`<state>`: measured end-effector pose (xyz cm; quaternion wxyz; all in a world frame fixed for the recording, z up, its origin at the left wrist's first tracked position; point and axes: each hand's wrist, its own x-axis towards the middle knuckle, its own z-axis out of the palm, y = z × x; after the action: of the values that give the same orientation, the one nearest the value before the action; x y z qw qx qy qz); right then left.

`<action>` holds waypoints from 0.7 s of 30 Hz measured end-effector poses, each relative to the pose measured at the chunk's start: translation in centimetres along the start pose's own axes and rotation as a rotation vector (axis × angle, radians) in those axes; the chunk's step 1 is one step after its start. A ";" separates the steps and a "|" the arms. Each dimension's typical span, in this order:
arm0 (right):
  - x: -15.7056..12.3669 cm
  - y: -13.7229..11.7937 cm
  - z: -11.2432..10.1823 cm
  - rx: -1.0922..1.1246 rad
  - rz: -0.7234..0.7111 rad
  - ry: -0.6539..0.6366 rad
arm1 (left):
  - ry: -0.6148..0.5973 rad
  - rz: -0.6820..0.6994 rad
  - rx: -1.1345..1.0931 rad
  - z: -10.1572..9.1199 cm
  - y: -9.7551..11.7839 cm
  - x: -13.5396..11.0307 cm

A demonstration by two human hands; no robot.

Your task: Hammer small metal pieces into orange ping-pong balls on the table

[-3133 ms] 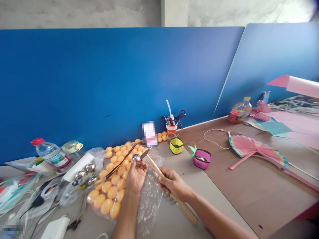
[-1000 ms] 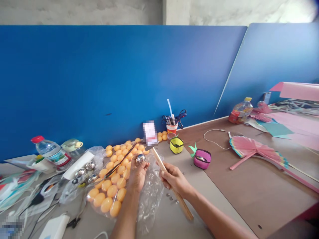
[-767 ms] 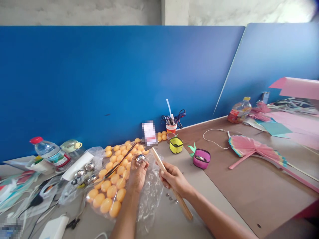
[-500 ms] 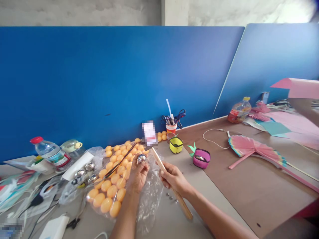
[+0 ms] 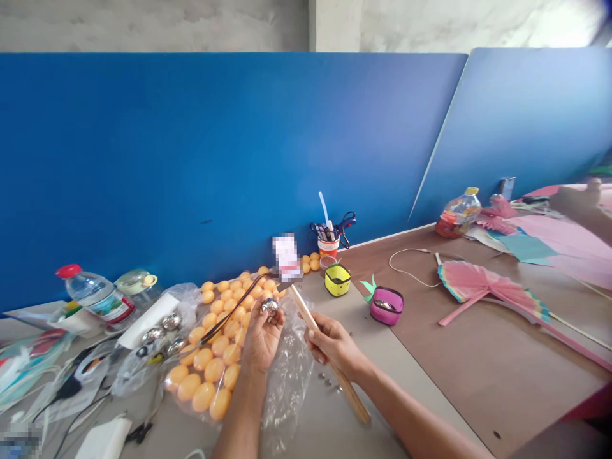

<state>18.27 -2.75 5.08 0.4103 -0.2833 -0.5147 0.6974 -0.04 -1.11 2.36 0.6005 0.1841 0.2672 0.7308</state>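
Observation:
Between the fingertips of my left hand point(image 5: 264, 340) sits a shiny silver ball point(image 5: 269, 307) with a faceted, foil-like surface. My right hand point(image 5: 335, 344) is closed around the wooden handle of a hammer point(image 5: 354, 401), whose dark head points up and to the left, close to the silver ball but apart from it. Under and beside my left hand lies a clear plastic bag of orange balls point(image 5: 204, 395). Several small metal pieces point(image 5: 329, 382) rest on the table near the hammer handle.
A yellow pouch point(image 5: 337, 280) and a purple pouch point(image 5: 387, 305) stand beyond my right hand. More silver balls point(image 5: 171, 320) and a red-capped bottle point(image 5: 102, 299) are at left. A pink paper fan point(image 5: 482, 284) lies at right, near another person's hand point(image 5: 576, 203).
The silver ball has shifted slightly in my left fingers, which have spread a little. My right hand and hammer stay nearly still. At right, the other person's hand and pink paper have moved lower.

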 end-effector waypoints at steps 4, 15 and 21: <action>-0.1 -0.2 0.1 0.002 0.003 0.003 | -0.006 -0.002 0.023 0.1 0.1 0.0; -0.1 0.1 0.0 -0.001 0.000 -0.022 | 0.019 0.025 0.052 -0.1 0.0 0.0; -0.2 -0.2 0.1 -0.027 0.023 -0.027 | 0.003 0.039 0.062 -0.5 -0.1 0.2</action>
<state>18.37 -2.98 5.27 0.3913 -0.2855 -0.5262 0.6989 -0.32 -0.99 1.90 0.5798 0.2068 0.2867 0.7341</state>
